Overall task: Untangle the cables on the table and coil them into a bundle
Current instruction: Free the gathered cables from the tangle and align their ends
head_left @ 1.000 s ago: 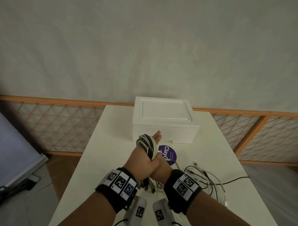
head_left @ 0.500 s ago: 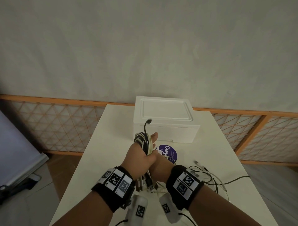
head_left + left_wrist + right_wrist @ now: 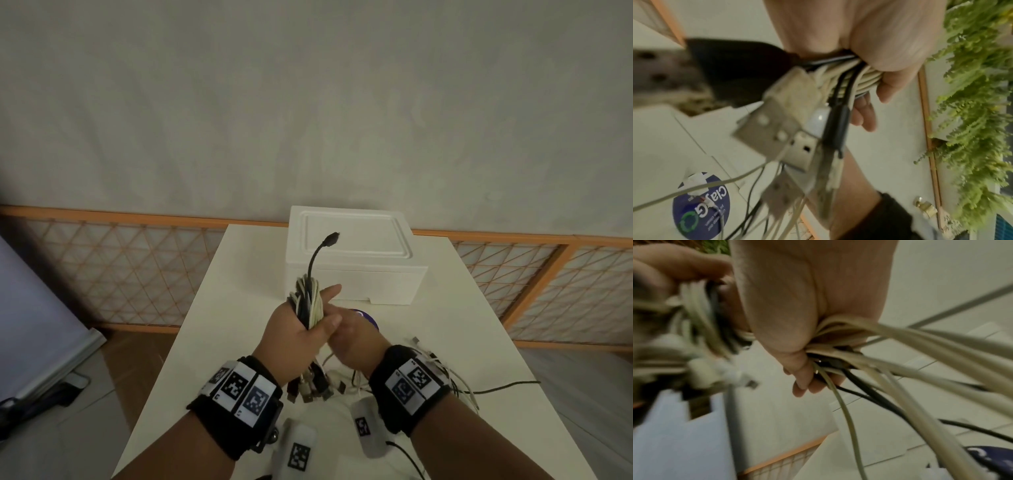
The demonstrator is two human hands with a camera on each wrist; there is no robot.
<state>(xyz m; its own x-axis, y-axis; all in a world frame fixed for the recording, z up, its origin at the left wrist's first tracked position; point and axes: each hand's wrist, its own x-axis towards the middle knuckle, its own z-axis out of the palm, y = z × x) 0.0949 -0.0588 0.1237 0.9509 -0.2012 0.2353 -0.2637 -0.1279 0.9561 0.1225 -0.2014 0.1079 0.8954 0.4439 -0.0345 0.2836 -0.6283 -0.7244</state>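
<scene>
From the head view, my left hand grips the gathered bundle of white and black cables upright above the pale rectangular table, fingers curled tight round it. A single black cable end with its small plug now stands well clear above the bundle, where a second ago no end rose out of it; I judge that one lead has worked free of the wraps and will need tucking back before the coil counts as finished. My right hand sits just beside the left, touching it. The white foam box stands close beyond my hands, limiting room forward; loose cables trail on the table to my right, and the left side offers more bare surface, with the table edge near. From the left wrist view, my fingers are wrapped round the cable bundle, with blurred plug ends hanging below over the round blue sticker. From the right wrist view, my right fingers are closed on several white and black strands that fan away toward the table, so a good length is not yet coiled.
</scene>
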